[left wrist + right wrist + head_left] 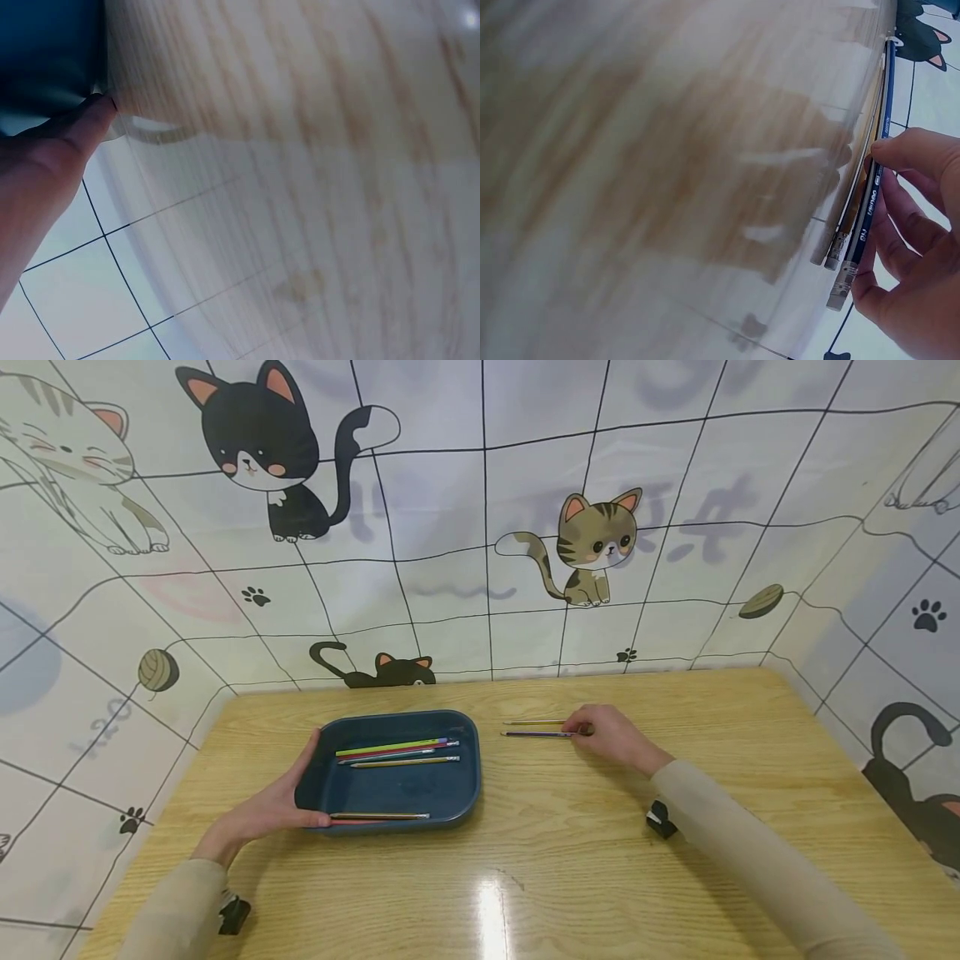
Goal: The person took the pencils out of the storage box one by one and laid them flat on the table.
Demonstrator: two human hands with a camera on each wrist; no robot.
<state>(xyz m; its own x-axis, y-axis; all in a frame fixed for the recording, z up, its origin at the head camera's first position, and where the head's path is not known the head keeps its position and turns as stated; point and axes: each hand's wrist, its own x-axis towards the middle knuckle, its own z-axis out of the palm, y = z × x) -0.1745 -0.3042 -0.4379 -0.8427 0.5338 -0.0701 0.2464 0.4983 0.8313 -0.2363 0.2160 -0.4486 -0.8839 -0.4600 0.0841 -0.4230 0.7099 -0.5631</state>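
A dark blue rectangular tray (390,795) sits on the table, with several pencils (405,762) lying across its floor. Two more, one of them a dark-and-yellow pencil (382,816), lie along its near side. My left hand (270,803) grips the tray's left end, fingers along the far left side and thumb (94,120) at the near corner. To the right of the tray, my right hand (611,737) pinches a dark blue pencil (871,191) between thumb and fingers, close over the tabletop. A yellow pencil (532,722) lies just behind it, roughly parallel.
The light wooden table (570,860) meets a wall covering (450,527) printed with cats and grid lines at its back and sides. A small black wrist device (662,820) hangs below the right sleeve, another (234,914) by the left sleeve.
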